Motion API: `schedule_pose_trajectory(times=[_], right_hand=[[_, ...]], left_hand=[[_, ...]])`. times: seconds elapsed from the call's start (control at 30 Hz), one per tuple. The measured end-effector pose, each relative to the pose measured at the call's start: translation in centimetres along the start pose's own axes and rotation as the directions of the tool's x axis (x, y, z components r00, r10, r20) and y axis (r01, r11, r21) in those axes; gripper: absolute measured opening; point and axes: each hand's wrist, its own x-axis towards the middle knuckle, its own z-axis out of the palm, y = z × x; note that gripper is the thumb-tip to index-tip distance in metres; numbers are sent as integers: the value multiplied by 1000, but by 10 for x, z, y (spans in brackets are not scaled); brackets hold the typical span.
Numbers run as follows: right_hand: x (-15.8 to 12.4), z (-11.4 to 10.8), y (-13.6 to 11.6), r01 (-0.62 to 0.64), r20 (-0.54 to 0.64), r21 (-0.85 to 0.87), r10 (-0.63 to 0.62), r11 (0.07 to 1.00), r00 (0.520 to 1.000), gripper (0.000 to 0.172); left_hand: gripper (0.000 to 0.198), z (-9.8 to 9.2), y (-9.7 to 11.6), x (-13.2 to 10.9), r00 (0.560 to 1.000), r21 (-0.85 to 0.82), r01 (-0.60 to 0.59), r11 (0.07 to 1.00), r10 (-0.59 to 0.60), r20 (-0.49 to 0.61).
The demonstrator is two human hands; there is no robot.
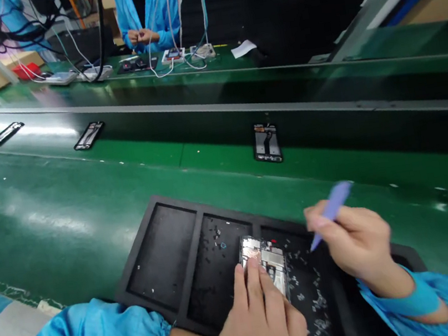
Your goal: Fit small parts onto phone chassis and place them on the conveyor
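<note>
My left hand (266,313) lies over an opened phone (277,255), its fingers pressed on the exposed inner parts; the thumb and the phone's lower end are hidden. The phone rests on a black foam tray (200,216), across a divider between compartments. Tiny clear and silvery pieces (317,300) are scattered in the compartment right of the phone. Closed around a purple pointed tool (334,205), my right hand (356,235) is raised over the tray's right side, tool tip down and apart from the phone. The tool is blurred, so its exact kind is unclear.
Beyond the tray, a recessed green strip carries an opened phone (267,143) and several similar ones farther left, one a phone frame (89,136). Across it, a co-worker (148,11) in blue stands behind devices with white cables (173,56). Black cables (19,36) hang at upper left.
</note>
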Motion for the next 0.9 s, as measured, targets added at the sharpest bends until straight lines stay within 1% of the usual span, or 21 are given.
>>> schedule_pose_trajectory(times=[0.07, 0.1, 0.13, 0.2, 0.27, 0.33, 0.37, 0.4, 0.43, 0.5, 0.57, 0.6, 0.67, 0.7, 0.77, 0.8, 0.83, 0.9], right_hand=[[-6, 2, -1, -98, -137, 62, 106, 993, 985, 32], [-8, 3, -4, -132, -168, 78, 144, 988, 975, 31], [-8, 4, -9, -160, -170, 95, 174, 983, 970, 29], [-4, 4, -23, -218, -103, 165, 236, 962, 966, 23], [8, 3, -36, -254, 36, 262, 253, 931, 967, 23], [26, 4, -46, -244, 223, 292, 182, 925, 958, 25], [36, 6, -48, -228, 311, 287, 134, 931, 941, 24], [45, 10, -49, -217, 379, 285, 98, 934, 920, 24], [53, 16, -49, -212, 420, 289, 75, 934, 904, 24], [62, 32, -45, -204, 437, 322, 46, 925, 898, 24], [64, 49, -38, -168, 439, 355, -6, 920, 898, 23], [62, 56, -34, -148, 451, 363, -34, 920, 892, 22], [57, 65, -27, -133, 484, 369, -68, 920, 873, 20], [55, 67, -25, -134, 492, 371, -72, 919, 867, 19], [51, 65, -22, -139, 499, 371, -71, 918, 864, 20], [50, 63, -21, -136, 503, 372, -77, 918, 861, 20], [50, 61, -21, -128, 504, 374, -85, 919, 859, 20], [49, 57, -19, -101, 494, 369, -103, 924, 863, 19]], left_hand=[[16, 0, 1, 0, 999, 15, -4, 1000, 5, -54], [14, 1, 2, -1, 996, 25, 10, 1000, -8, -86], [14, 2, 4, -2, 993, 34, 31, 999, -27, -111], [12, 6, 9, -6, 988, 36, 77, 996, -71, -139], [9, 8, 13, -10, 986, 34, 88, 996, -82, -144], [7, 8, 15, -14, 991, 40, 78, 996, -73, -109], [9, 8, 15, -16, 994, 49, 65, 997, -61, -86], [11, 8, 15, -17, 997, 59, 49, 997, -46, -63], [14, 8, 15, -18, 998, 67, 43, 997, -40, -47], [19, 9, 15, -19, 998, 82, 48, 996, -44, -42], [21, 11, 16, -21, 997, 80, 59, 995, -54, -63], [20, 12, 17, -22, 997, 64, 50, 997, -46, -55], [14, 15, 20, -27, 1000, -11, 7, 1000, -7, 19], [11, 16, 22, -30, 997, -64, -11, 998, 16, 75], [10, 19, 25, -36, 982, -158, -9, 987, 39, 183], [11, 20, 26, -39, 978, -189, -2, 982, 42, 205], [12, 21, 26, -40, 977, -209, 1, 978, 43, 207], [13, 21, 24, -40, 986, -219, -7, 976, 44, 163]])
